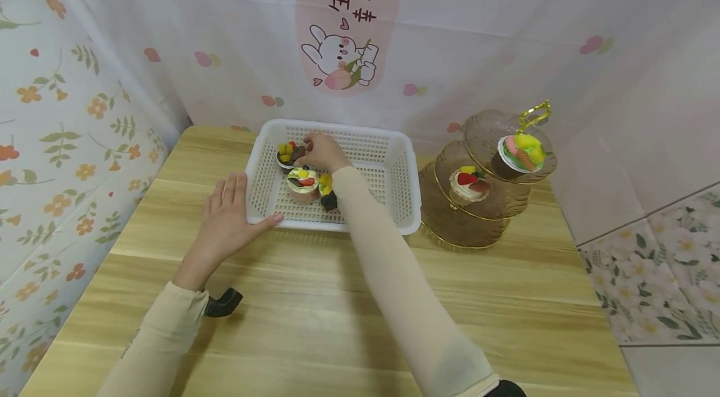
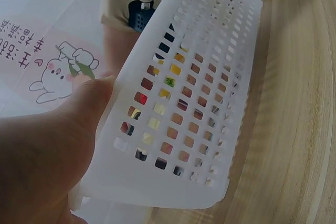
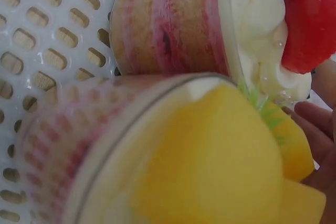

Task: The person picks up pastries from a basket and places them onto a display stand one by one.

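Note:
In the head view my left hand (image 1: 227, 212) rests at the front left corner of a white plastic basket (image 1: 406, 197). Its fingers lie straight along the left side and the thumb reaches across the front rim. My right hand (image 1: 325, 152) is inside the basket, its thumb and fingers pinching the edge of a dark cupcake (image 1: 285, 154) with yellow and brown topping; the grip is partly hidden. Just in front stands a cream-topped cake cup (image 1: 302, 185) with a red strawberry. A yellow-fruit cake cup (image 1: 327, 192) is partly covered by my right forearm.
Right of the basket, a tiered amber stand (image 1: 472, 231) with gold rims carries a strawberry cupcake (image 1: 469, 185) on the middle tier and a colourful cupcake (image 1: 520, 155) on top. Behind the wooden table (image 1: 304, 322) hangs a printed curtain (image 1: 242, 22).

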The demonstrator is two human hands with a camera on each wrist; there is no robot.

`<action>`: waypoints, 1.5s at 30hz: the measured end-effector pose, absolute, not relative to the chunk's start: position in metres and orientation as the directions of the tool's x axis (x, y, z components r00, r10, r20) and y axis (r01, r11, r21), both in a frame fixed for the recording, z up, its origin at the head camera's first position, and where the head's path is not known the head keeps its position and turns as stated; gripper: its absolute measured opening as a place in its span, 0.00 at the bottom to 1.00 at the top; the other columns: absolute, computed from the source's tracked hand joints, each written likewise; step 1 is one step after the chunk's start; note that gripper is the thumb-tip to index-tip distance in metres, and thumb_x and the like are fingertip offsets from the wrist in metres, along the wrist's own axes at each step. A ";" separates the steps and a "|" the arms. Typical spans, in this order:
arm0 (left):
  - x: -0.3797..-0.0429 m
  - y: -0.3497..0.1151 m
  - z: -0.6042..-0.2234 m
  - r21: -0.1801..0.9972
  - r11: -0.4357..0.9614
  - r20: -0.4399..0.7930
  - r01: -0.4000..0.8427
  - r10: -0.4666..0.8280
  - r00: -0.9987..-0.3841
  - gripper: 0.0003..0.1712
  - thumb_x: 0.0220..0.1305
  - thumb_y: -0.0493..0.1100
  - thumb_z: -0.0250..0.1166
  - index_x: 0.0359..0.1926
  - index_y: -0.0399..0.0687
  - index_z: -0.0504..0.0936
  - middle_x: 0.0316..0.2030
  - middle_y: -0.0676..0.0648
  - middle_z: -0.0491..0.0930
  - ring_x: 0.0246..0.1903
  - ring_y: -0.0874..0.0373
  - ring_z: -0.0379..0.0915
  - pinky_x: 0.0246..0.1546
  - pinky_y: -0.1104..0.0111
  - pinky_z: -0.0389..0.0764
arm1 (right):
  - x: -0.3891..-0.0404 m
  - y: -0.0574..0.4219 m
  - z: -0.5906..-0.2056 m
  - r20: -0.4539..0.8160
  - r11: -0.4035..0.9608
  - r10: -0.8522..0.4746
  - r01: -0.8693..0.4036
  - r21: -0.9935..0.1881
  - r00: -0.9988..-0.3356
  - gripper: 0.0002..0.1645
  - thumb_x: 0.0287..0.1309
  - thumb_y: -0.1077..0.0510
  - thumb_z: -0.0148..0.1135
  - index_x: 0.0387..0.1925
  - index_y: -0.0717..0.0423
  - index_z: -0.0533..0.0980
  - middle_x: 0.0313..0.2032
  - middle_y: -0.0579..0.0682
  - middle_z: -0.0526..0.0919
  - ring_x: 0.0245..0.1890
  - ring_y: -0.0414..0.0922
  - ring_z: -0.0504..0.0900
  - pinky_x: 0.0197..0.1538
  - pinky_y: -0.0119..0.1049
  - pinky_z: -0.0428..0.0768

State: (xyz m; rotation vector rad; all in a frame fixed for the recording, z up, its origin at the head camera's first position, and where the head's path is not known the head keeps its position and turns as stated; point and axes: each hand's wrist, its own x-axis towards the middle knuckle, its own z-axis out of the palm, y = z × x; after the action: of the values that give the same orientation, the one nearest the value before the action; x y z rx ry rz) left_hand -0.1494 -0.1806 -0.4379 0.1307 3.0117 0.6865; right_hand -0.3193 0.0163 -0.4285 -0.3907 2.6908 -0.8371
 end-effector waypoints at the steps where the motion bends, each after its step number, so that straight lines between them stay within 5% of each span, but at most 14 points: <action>1: -0.150 -0.181 -0.438 0.435 0.898 -0.031 0.071 0.094 -0.995 0.71 0.55 0.79 0.58 0.78 0.35 0.37 0.77 0.29 0.38 0.76 0.27 0.32 0.71 0.32 0.43 | -0.320 0.016 -0.429 -0.197 0.793 -0.340 -0.168 -0.586 -0.920 0.40 0.56 0.47 0.72 0.67 0.54 0.69 0.61 0.53 0.79 0.60 0.48 0.78 0.64 0.42 0.77; 33: -0.148 -0.178 -0.437 0.452 0.889 -0.025 0.076 0.098 -0.995 0.70 0.57 0.77 0.59 0.78 0.35 0.37 0.77 0.28 0.39 0.75 0.26 0.33 0.70 0.31 0.42 | -0.323 0.008 -0.445 -0.142 0.817 -0.329 -0.206 -0.539 -0.934 0.41 0.49 0.44 0.77 0.64 0.50 0.74 0.61 0.48 0.80 0.61 0.46 0.78 0.65 0.40 0.76; 45: -0.148 -0.178 -0.437 0.451 0.889 -0.004 0.078 0.089 -0.996 0.70 0.56 0.76 0.60 0.77 0.33 0.38 0.76 0.27 0.41 0.75 0.25 0.35 0.69 0.30 0.44 | -0.312 0.029 -0.413 0.032 0.736 -0.310 -0.261 -0.625 -0.950 0.35 0.48 0.41 0.76 0.56 0.50 0.79 0.46 0.48 0.83 0.44 0.44 0.77 0.50 0.37 0.77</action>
State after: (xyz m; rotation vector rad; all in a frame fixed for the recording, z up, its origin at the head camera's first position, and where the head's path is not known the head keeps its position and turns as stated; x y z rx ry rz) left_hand -0.1477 -0.1784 -0.4369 0.1337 3.0301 0.7211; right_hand -0.3120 0.0288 -0.4129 -0.4709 2.8569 -1.0119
